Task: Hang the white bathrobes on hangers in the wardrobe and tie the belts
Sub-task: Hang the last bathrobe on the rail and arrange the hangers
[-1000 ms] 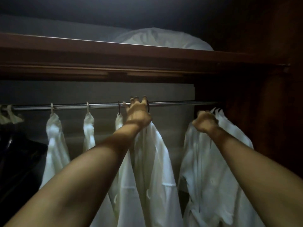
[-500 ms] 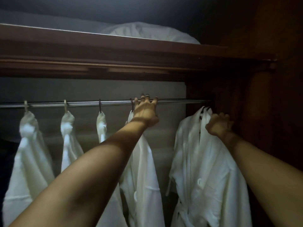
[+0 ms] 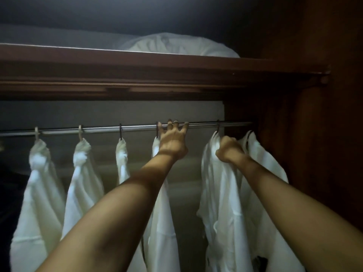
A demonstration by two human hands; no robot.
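Several white bathrobes hang in a row from a metal rail (image 3: 98,129) inside the wardrobe. My left hand (image 3: 172,142) reaches up with its fingers hooked over the rail, beside the hanger hook of one white bathrobe (image 3: 161,222). My right hand (image 3: 228,149) is a fist that grips the collar of the bathrobe at the right (image 3: 222,203). That robe's hanger hook (image 3: 217,127) sits on the rail. Behind it, another white robe (image 3: 263,165) hangs against the wardrobe's side. Three robes on the left (image 3: 39,193) have knotted tops.
A dark wooden shelf (image 3: 137,63) runs just above the rail and bears white bedding (image 3: 176,46). The wooden side wall (image 3: 314,144) closes the right end of the rail. Something dark (image 3: 7,193) hangs at the far left.
My right hand has moved left and closed on the right robe's collar, and that robe's top has shifted left along the rail. My left hand stays on the rail.
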